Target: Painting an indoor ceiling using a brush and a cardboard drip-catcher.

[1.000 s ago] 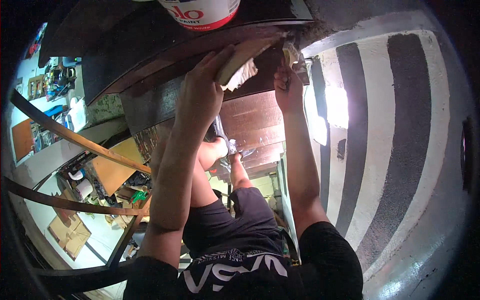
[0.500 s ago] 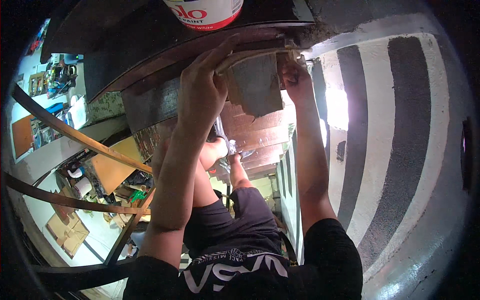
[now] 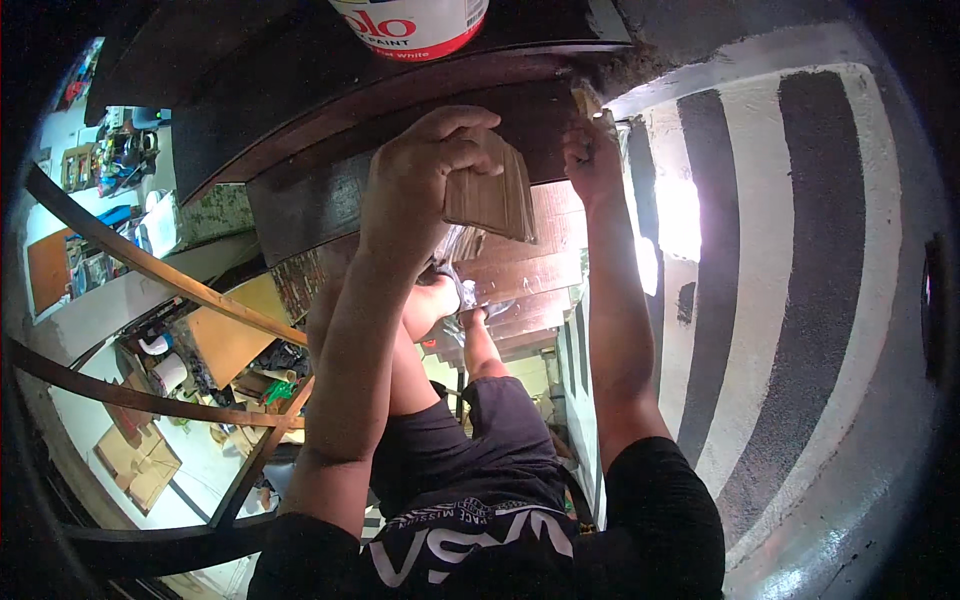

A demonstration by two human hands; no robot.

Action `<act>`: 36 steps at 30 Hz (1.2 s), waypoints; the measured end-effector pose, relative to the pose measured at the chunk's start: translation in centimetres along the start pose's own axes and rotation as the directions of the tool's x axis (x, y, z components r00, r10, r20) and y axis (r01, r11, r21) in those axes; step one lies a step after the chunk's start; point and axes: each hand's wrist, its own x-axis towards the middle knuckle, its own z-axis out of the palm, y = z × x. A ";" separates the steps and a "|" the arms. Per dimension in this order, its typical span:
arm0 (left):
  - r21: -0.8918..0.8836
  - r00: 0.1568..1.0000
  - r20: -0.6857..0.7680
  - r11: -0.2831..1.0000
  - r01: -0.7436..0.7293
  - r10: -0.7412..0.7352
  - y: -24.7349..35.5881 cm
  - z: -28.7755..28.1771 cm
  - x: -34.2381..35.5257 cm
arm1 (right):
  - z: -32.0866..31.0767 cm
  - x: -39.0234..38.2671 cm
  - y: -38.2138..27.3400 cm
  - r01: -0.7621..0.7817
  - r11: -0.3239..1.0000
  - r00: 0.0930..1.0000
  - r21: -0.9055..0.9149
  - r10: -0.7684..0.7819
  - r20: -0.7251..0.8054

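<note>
Head view: our left hand (image 3: pixel 425 167) held a layered cardboard piece (image 3: pixel 497 200) between its fingers, before the dark step (image 3: pixel 545 115); our right hand's (image 3: pixel 592 162) fingers gripped a pale-tipped tool (image 3: pixel 586 101). Wall (image 3: pixel 745 210) stripes looked painted; we judged rough grey edging (image 3: pixel 685 55) uncoated.

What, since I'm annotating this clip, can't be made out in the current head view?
In the head view:
Paint bucket: top cut off by the upper edge.
Brown layered piece: upper left part covered by the left hand.
Pale object: lower end hidden by the right hand, its kind unclear.
Green item at lower left: too small to identify.
</note>
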 end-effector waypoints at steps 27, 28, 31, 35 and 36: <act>-0.131 0.999 0.026 0.991 0.022 -0.019 0.7 1.6 0.4 | 3.6 -3.9 1.3 0.203 0.925 0.885 -0.321 -0.314 -0.343; -0.117 1.000 0.010 0.993 0.010 -0.009 0.8 1.8 0.4 | 3.5 -4.6 1.0 0.213 0.949 0.931 -0.231 -0.268 -0.246; -0.111 1.000 -0.009 0.994 0.005 -0.006 1.0 1.8 0.6 | 1.9 -7.8 2.1 0.356 0.880 0.913 -0.313 -0.399 -0.084; -0.102 0.999 -0.042 0.995 0.010 -0.014 1.2 1.8 0.9 | 0.0 -9.1 2.1 0.187 0.941 0.940 -0.282 -0.254 -0.226; -0.127 0.999 -0.046 0.992 0.006 -0.012 1.3 2.0 0.8 | -0.3 -8.7 1.9 0.174 0.959 0.936 -0.223 -0.232 -0.266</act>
